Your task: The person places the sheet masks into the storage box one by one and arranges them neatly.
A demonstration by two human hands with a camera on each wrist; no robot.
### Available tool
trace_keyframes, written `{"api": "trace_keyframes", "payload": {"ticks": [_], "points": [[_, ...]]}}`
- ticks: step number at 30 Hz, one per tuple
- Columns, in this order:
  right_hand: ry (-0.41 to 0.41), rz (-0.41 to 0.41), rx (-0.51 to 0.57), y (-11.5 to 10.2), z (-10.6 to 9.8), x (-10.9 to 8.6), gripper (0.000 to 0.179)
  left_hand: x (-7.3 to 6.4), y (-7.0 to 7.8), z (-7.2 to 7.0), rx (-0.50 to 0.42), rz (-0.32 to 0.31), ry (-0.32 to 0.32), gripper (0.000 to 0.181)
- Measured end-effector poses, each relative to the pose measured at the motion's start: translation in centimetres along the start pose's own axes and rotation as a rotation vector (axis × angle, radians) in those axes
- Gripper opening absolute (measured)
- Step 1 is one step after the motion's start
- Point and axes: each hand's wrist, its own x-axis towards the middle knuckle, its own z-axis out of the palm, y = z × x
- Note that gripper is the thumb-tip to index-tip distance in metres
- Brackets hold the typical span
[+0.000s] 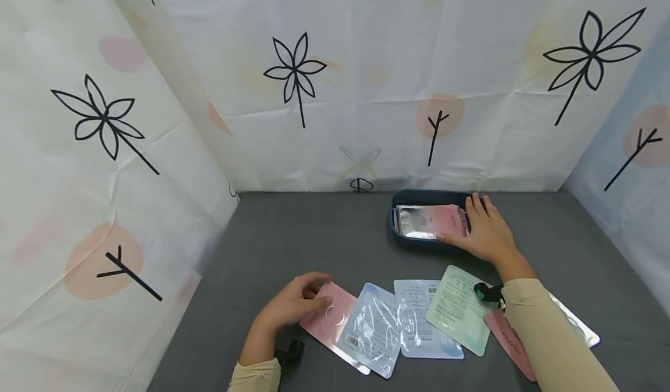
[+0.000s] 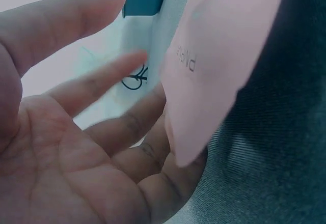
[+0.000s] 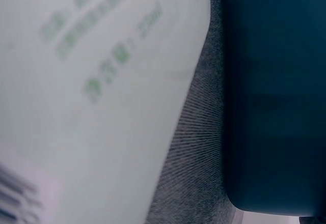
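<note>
We saw the pink packet (image 1: 335,315) in front of the tub (image 1: 416,243) and left of it, one corner touching the left hand (image 1: 295,300), whose fingers stood apart (thumb included). The right hand (image 1: 485,235), fingers spread, rested on the tub's right end, beside the packets (image 1: 431,220) inside.

The right hand (image 1: 484,235) covered one end of a navy tray (image 1: 419,242) as its sleeve (image 1: 555,337) hid parts of a rose packet (image 1: 509,345) and a silver packet (image 1: 580,323). A pale pink packet (image 2: 219,61) obscured some of the left hand (image 2: 91,147); print (image 3: 107,71) blurred on a green packet (image 3: 112,137) beside the right wrist.
</note>
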Motion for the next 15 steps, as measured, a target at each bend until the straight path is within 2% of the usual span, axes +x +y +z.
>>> {"api": "trace_keyframes", "payload": {"ticks": [4,7,11,15], "points": [[0.004,0.0,0.0,0.11,-0.18,-0.12,0.136,0.2,-0.21,0.04,0.03,0.037,-0.029,0.046],[0.001,0.005,0.004,0.16,-0.07,-0.2,0.136,0.24,-0.31,0.23,0.038,0.031,-0.041,0.044],[0.0,0.005,0.012,0.12,0.03,-0.28,0.135,0.2,-0.26,0.51,0.035,0.017,-0.021,0.043],[0.003,0.005,0.016,-0.05,0.0,-0.3,0.136,0.1,-0.27,0.49,-0.005,0.019,-0.014,0.044]]}}
